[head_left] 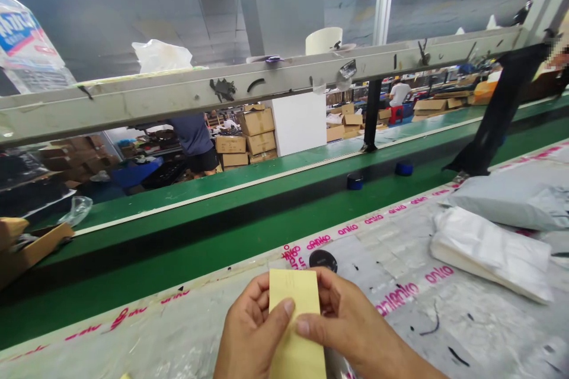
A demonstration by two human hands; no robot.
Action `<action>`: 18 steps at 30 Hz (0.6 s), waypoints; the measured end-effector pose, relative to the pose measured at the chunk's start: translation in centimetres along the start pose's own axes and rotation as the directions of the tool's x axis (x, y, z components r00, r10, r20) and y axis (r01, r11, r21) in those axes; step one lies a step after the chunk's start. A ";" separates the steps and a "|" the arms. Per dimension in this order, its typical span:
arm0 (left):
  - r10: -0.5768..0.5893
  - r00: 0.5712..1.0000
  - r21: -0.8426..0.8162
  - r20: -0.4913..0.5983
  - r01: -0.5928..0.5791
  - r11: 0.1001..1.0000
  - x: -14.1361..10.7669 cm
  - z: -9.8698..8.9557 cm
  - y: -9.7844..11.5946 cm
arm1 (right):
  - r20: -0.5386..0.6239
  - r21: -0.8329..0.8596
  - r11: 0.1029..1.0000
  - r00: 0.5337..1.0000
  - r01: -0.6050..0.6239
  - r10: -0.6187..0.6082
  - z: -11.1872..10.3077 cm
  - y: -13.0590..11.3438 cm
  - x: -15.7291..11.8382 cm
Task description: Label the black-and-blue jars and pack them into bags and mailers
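Both my hands hold one yellow paper piece [297, 350], a long flat rectangle with faint small print near its top, at the lower middle of the head view. My left hand [251, 325] grips its left edge, thumb pressed on the front face and fingers curled behind. On the opposite edge, my right hand [344, 320] pinches it the same way, its thumb tip close to the left thumb. A round black disc [323, 260] lies on the plastic-covered table [195, 331] just beyond the hands. The lower end of the yellow piece runs out of view.
Past the table runs a green conveyor belt [249, 231] carrying two blue rolls [354, 181]. White plastic packs [491, 251] lie at right. A grey shelf beam [160, 92] crosses above, with a tape roll [323, 40] on it. An open cardboard box [40, 251] stands at left; people are farther back.
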State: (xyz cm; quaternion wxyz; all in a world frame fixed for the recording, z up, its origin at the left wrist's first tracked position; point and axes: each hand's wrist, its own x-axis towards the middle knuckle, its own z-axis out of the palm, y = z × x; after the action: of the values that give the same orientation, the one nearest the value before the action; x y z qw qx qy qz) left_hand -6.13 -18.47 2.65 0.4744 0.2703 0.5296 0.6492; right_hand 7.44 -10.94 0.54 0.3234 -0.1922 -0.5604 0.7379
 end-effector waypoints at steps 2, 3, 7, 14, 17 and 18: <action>-0.018 1.000 0.029 0.014 0.017 0.999 0.1 0.0 -0.1 | -0.061 -0.061 0.998 0.998 0.013 -0.017 -0.5 -0.1 -0.1; -0.027 0.999 0.045 0.018 0.026 0.999 0.1 0.0 -0.2 | -0.091 -0.082 0.997 0.996 0.015 -0.023 -0.7 -0.2 -0.2; -0.022 0.999 0.112 0.033 0.018 0.993 0.0 -0.2 -0.8 | -0.118 -0.100 0.995 0.993 -0.004 -0.008 -1.2 -0.3 -0.3; -0.024 0.996 0.183 0.085 0.008 0.983 0.0 -0.4 -0.8 | -0.103 -0.009 0.999 0.994 -0.043 0.042 -1.5 0.5 -0.3; -0.037 0.995 0.216 0.097 0.016 0.976 0.0 -0.5 -0.5 | -0.132 0.014 0.996 0.988 -0.084 0.085 -1.5 0.6 -0.2; -0.040 0.994 0.220 0.100 0.017 0.975 0.0 -0.5 -0.5 | -0.140 0.018 0.995 0.985 -0.099 0.101 -1.5 0.6 -0.2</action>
State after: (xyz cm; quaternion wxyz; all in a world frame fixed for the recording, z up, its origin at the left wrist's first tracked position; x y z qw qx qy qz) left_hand -6.40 -18.68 2.05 0.4778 0.3465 0.5763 0.5652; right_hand 8.43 -10.13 -0.47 0.3255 -0.2698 -0.5220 0.7408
